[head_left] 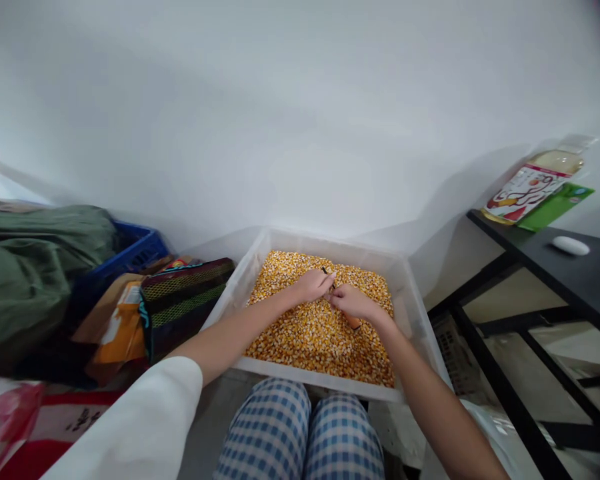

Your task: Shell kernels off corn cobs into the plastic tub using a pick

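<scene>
Brings the left hand (313,285) and the right hand (349,300) close together, low over the corn (300,347). Has both near the middle of a big cloudy box (325,381), with fingertips almost meeting. Curls the left fingers in by a small dark bit (325,271). Bends the right fingers too, with an orange thing (353,323) poking out just below that hand, over the corn. Hard to tell the dark bit and the orange thing apart as one or two. Looks narrow in both grips, but too small and blurry to tell for sure around what.

Lots of loose corn in the box, yellow with white spots. Wears blue and white check pants (270,427), with both knees just in front of the box. On the left arm, a white sleeve (145,413).

Off to the left, a blue crate (140,247) with a green cloth (45,253) on top. Beside the box, a striped mesh bag (185,297), next to an orange pack (130,327). Lower down, a red and white bag (70,413).

Off to the right, a black table (597,270). On top, a bottle (530,187) beside a green pack (555,208), and near them a small white thing (571,246). Behind it all, a pale wall (300,133).
</scene>
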Demonstrator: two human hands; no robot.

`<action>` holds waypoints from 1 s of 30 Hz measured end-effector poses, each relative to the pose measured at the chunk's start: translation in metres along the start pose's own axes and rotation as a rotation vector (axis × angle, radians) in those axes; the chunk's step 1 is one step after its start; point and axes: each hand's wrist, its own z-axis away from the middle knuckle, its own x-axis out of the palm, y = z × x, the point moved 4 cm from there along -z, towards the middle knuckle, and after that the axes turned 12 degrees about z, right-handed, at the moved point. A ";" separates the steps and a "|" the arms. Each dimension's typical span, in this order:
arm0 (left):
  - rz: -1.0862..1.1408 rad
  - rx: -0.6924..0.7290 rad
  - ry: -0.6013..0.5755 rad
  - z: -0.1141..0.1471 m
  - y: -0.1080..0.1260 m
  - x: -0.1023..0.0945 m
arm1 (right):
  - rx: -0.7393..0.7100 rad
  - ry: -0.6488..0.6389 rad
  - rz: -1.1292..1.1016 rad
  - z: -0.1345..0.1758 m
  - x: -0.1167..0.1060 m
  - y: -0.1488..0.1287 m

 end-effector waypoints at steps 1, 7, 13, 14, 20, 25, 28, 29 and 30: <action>-0.021 0.021 -0.024 0.000 0.001 0.003 | 0.000 -0.002 -0.001 0.000 0.002 0.000; -0.089 0.099 -0.072 -0.006 0.019 0.000 | 0.036 -0.293 0.201 0.001 0.041 -0.008; 0.462 -0.044 0.306 -0.009 -0.002 -0.046 | 0.061 -0.024 0.103 -0.010 0.030 -0.004; 0.561 -0.057 0.321 -0.009 -0.009 -0.049 | 0.092 0.051 0.100 -0.011 0.024 -0.001; 0.796 -0.129 0.366 -0.010 -0.032 -0.049 | -0.009 0.386 -0.072 -0.011 0.002 -0.010; 0.588 -0.155 0.325 -0.006 -0.025 -0.044 | -0.044 0.375 -0.099 -0.008 0.004 -0.013; 0.460 -0.102 0.329 -0.003 -0.023 -0.043 | -0.043 0.356 -0.077 -0.006 0.002 -0.012; 0.452 -0.090 0.329 -0.003 -0.023 -0.042 | -0.047 0.352 -0.077 -0.006 0.001 -0.012; 0.451 -0.081 0.327 -0.002 -0.023 -0.042 | -0.055 0.346 -0.081 -0.005 0.000 -0.013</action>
